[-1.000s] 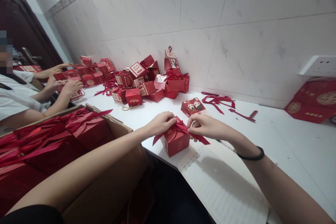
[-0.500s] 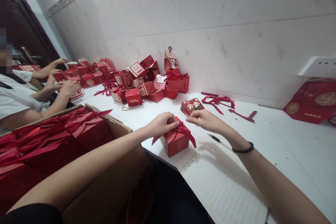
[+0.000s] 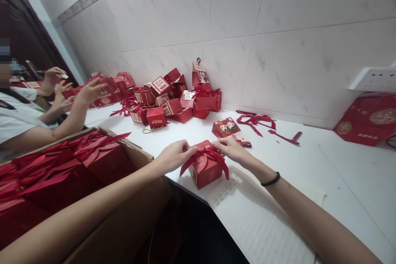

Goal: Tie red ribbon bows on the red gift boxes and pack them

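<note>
A small red gift box (image 3: pixel 206 169) stands near the front edge of the white counter (image 3: pixel 334 165), with a red ribbon (image 3: pixel 206 154) tied across its top. My left hand (image 3: pixel 173 156) pinches the ribbon's left side, fingers closed. My right hand (image 3: pixel 231 149) pinches the ribbon's right side, fingers closed too. A black band sits on my right wrist. Both ribbon tails hang down the box's sides.
A flat printed box (image 3: pixel 227 128) and loose ribbons (image 3: pixel 256 119) lie behind. A heap of red boxes (image 3: pixel 173 95) sits against the tiled wall. A cardboard carton (image 3: pixel 77 165) of ribboned boxes stands left. Other people's hands (image 3: pixel 89 93) work at far left. Red bags (image 3: pixel 369 119) lie right.
My hands have spread apart to either side of the box top, drawing the ribbon outward. The person at left has raised a hand with a box.
</note>
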Demonstrator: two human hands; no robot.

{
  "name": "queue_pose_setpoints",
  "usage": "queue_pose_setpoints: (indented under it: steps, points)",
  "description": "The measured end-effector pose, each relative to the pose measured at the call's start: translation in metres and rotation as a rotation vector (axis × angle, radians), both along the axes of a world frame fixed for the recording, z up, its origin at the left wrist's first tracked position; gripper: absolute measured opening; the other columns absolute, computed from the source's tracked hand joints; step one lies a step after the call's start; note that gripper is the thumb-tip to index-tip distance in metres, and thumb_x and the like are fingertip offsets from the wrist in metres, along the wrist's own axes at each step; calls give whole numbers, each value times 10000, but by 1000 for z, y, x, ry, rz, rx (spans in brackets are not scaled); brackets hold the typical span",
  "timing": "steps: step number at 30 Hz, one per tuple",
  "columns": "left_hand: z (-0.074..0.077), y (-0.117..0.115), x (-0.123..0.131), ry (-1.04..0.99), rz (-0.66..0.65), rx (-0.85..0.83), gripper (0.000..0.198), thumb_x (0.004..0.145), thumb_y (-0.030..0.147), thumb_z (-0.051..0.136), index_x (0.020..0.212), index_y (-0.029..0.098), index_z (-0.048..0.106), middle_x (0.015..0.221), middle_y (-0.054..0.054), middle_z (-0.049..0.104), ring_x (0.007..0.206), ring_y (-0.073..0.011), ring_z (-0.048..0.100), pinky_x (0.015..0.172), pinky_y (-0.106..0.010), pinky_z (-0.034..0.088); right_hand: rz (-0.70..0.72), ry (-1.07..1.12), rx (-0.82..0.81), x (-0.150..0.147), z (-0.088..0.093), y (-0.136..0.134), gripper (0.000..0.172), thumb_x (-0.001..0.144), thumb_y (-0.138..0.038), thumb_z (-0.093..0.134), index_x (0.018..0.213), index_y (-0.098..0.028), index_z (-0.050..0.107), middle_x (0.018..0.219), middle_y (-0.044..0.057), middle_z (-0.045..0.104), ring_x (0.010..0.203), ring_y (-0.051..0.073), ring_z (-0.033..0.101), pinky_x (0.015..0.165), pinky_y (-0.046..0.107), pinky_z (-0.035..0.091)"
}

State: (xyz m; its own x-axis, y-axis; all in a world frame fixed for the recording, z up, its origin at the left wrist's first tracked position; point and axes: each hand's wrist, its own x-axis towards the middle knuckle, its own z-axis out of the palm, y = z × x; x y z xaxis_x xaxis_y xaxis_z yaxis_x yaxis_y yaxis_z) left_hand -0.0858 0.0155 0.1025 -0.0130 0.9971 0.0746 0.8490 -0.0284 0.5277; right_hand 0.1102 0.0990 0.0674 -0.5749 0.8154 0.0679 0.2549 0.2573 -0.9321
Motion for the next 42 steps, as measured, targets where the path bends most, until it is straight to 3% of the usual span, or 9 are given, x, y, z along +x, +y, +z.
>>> queue_pose_setpoints:
  steps: [7,11,16,21,25,30,35,38,42]
  points:
    - [-9,7,3,-156,-72,-51,393,773,560,408,696,181,480,598,8,548,534,-140,498,504,-237,343,41,51,-48,-1,-12,9,466,699,-613,529,599,-165,451,491,-50,407,463,84,374,486,236,287]
    - [-10,10,0,-124,-87,-14,350,780,495,414,629,180,444,590,12,516,507,-118,466,487,-224,332,57,62,-90,-1,-17,11,475,699,-626,525,599,-177,408,483,-57,394,451,80,374,477,229,279]
    - [-12,17,-6,-186,-98,-94,379,793,488,355,597,175,440,524,26,460,491,-115,427,487,-234,320,73,11,-55,-1,-16,10,483,695,-650,494,619,-179,414,494,-46,419,466,94,409,488,236,300]
    - [-12,19,-7,-71,-102,-53,380,805,465,326,562,183,402,524,19,463,513,-129,436,521,-255,313,76,-22,-16,0,-14,8,479,707,-645,483,636,-174,424,522,-35,449,495,99,429,507,239,329]
    - [-10,15,-7,-173,-63,-38,379,814,480,326,648,168,464,654,-5,533,614,-151,499,571,-265,355,81,-21,-8,4,-12,8,446,731,-602,505,659,-166,449,552,-25,472,527,108,462,535,245,363]
    - [-8,12,-6,-273,-133,-124,257,758,416,473,743,161,504,669,2,553,595,-143,516,536,-252,378,89,-56,5,6,-4,4,416,760,-562,495,651,-162,462,551,-23,475,525,107,460,520,238,346]
    - [-13,16,-5,-239,-156,70,159,768,326,488,758,167,482,746,-13,581,653,-131,531,580,-248,408,64,-132,76,7,3,0,377,793,-513,475,678,-155,504,566,-18,494,545,113,471,509,231,322]
    - [-16,16,-4,-267,-166,116,156,784,326,485,803,179,435,683,15,545,577,-109,508,505,-222,381,72,-126,88,6,2,0,358,797,-493,478,678,-157,507,569,-17,501,546,114,473,507,229,320]
    - [-15,6,-1,-322,-316,145,217,798,282,472,963,202,356,618,65,479,511,-89,469,464,-199,360,79,-141,84,6,0,1,335,808,-458,484,655,-160,493,557,-13,506,547,123,483,520,238,341]
